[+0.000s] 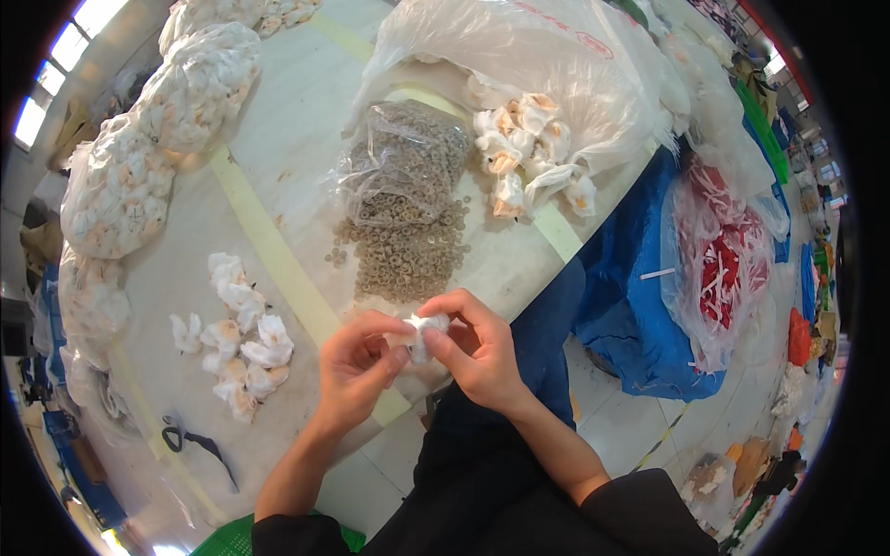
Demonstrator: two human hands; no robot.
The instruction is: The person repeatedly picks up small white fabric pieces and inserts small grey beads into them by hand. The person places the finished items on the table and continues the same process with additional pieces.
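Note:
Near the front edge of the table, my left hand [354, 369] and my right hand [484, 360] pinch a small soft white piece [426, 334] between thumbs and fingertips. My fingers partly cover it, so its full shape is hidden. Just beyond them lies a spread of small greyish-brown rings [403, 259], spilling from a clear plastic bag [408, 148] filled with more of them. Left of my hands, several white fluffy pieces with dark tips [269, 345] are loosely grouped. Past the rings to the right is a heap of white pieces with orange-brown patches [524, 139].
Bulging clear bags of white pieces [116, 190] line the table's left side. A small black tool with a looped handle [199, 445] lies front left. A large clear bag [547, 56] covers the far right. Beside the table are a blue covering [630, 306] and a bag of red strips [723, 278].

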